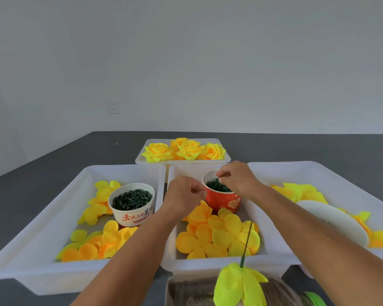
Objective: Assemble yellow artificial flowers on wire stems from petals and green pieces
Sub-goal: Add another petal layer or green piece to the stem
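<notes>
- A white tray [42, 219] of yellow petals is seen far to the left of both grips, with a white paper bowl [132, 205] of dark green pieces standing in it.
- The left hand [182, 195] is held over the middle tray [170, 239], just left of the red cup [222, 200]. Its fingers are curled into a narrow grip; whether anything small is pinched there cannot be told.
- The red cup, filled with green rings [218, 187], lies directly under the right hand [234, 176], which is the nearer hand to it. The right grip is a narrow pinch at the rim, fingertips dipped toward the rings; a ring may be held, but this cannot be told.
- Loose yellow petals [217, 235] are heaped below and nearer the viewer than both grips.
- A wire stem [247, 241] is seen below the right forearm, its long axis nearly upright, with a partly built flower [239, 283] at its near end, touched by neither hand.
- Finished yellow flowers [184, 149] are gathered in a far tray, beyond both grips.
- Both forearms are stretched forward and converge over the cup.
</notes>
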